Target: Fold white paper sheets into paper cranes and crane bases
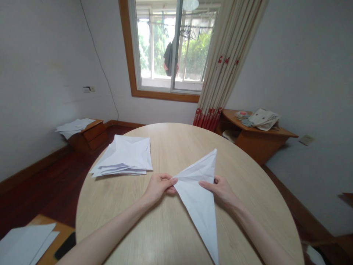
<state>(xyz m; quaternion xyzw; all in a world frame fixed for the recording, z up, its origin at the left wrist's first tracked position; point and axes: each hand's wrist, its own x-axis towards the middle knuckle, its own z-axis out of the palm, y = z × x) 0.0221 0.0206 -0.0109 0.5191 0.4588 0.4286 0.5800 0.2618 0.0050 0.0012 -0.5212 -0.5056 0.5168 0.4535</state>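
A white sheet of paper (202, 206), folded into a large triangle with faint creases, is held over the round table by both hands. My left hand (161, 187) pinches its left corner between thumb and fingers. On the right edge, my right hand (220, 189) grips the paper with the thumb on top; its other fingers are mostly hidden behind the sheet. One point of the triangle reaches toward the window, and another extends to the bottom of the view.
The round wooden table (165, 147) bears a stack of creased white paper (128, 152) at the left. Lower left, more white sheets (26, 243) lie beside a dark phone-like object (65, 246). A corner cabinet (256, 143) with a cloth bag (264, 119) stands back right.
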